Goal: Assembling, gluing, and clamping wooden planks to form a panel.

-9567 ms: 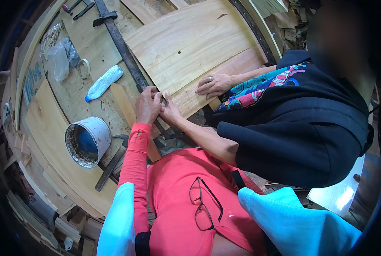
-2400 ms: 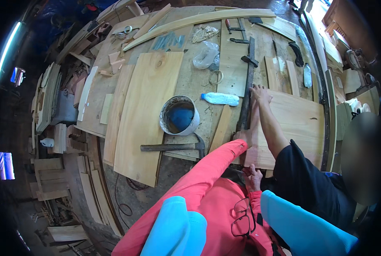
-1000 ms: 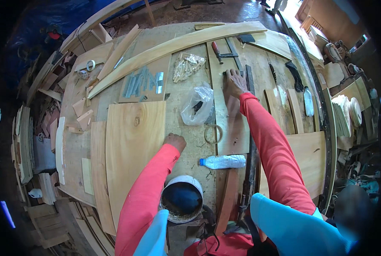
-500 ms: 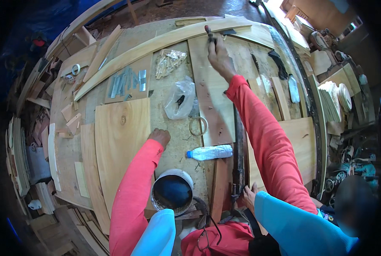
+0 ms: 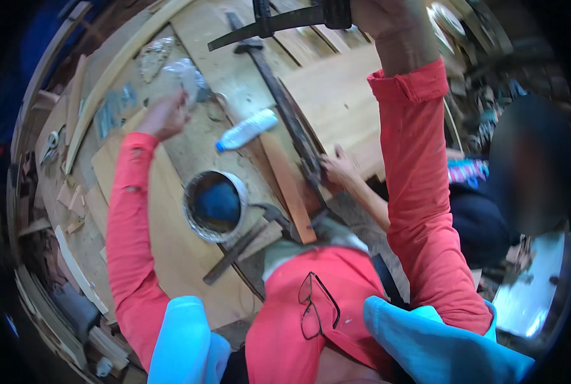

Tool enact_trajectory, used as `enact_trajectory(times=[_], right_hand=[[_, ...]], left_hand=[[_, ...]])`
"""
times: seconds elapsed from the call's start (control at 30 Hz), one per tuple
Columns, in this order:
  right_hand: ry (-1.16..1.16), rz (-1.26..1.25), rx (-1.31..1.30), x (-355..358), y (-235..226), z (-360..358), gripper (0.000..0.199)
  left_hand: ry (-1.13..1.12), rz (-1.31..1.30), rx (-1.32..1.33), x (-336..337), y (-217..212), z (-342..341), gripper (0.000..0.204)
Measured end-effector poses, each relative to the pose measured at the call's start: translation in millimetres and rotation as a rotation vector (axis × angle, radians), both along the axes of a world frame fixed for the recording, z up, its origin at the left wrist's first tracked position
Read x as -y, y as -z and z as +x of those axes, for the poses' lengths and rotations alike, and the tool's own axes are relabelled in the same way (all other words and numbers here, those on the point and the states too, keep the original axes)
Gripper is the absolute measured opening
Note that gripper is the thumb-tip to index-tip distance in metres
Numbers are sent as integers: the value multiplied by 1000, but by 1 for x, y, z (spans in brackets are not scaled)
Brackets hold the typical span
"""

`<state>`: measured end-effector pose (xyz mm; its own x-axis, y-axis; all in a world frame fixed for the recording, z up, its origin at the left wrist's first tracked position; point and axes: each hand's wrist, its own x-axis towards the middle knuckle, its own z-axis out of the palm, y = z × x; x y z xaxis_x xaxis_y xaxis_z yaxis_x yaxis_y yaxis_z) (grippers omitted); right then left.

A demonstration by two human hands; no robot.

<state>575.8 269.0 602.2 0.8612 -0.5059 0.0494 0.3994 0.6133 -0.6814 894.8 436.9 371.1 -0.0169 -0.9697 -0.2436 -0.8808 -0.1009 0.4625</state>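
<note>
My right hand (image 5: 394, 25), at the top edge and close to the camera, is closed round a dark metal bar clamp (image 5: 285, 23), partly cut off by the frame. My left hand (image 5: 167, 116) is raised with curled fingers near the clear plastic bag (image 5: 184, 72); it is slightly blurred, and I see nothing in it. Between my arms stands a round bucket (image 5: 188, 208) with dark contents. A plastic bottle (image 5: 247, 130) with a blue cap lies beyond it. A long metal clamp (image 5: 285, 109) runs across the worktable beside a pale wooden board (image 5: 337, 89).
A co-worker's hand (image 5: 338, 168) reaches in from the right, beside the long clamp. A hammer (image 5: 237, 253) lies near my body by the bucket. A large board (image 5: 170, 256) is under my left arm; metal strips (image 5: 112, 109) and wood offcuts (image 5: 74, 198) lie left.
My view has shifted. My right hand has come back from the table's far side and up close with the clamp. My left hand has lifted off the board area and moved away from me.
</note>
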Motion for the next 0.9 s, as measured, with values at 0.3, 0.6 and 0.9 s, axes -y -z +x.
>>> enact_trajectory(times=[0.3, 0.6, 0.9], right_hand=[[205, -171, 107, -141, -41, -105, 17], [339, 56, 90, -226, -60, -190, 18], [215, -864, -318, -288, 48, -361, 20]], left_hand=[[293, -891, -70, -61, -146, -258, 73], [-244, -1136, -420, -134, -99, -418, 37], [-586, -1010, -790, -255, -96, -491, 29]])
